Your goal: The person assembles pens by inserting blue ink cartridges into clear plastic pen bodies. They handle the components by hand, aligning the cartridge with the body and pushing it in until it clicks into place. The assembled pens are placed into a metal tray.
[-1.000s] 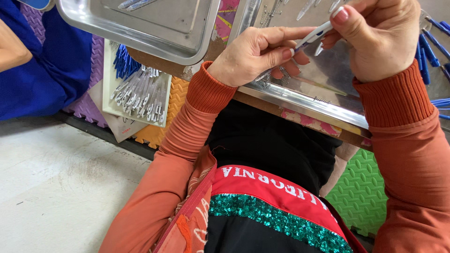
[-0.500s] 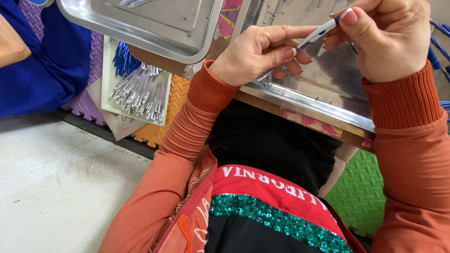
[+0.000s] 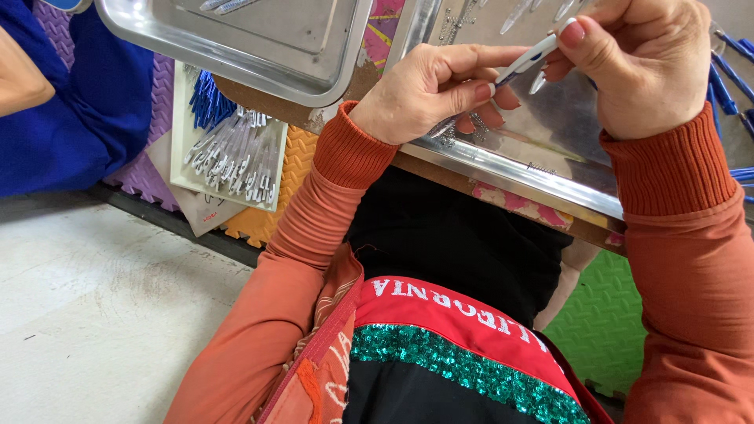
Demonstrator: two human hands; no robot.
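Nearest, I see ribbed orange cuffs. Above them my left hand and right hand both pinch a slim white-and-blue pen over the shiny steel tray at upper right. Farther up left sits a second smooth metal tray.
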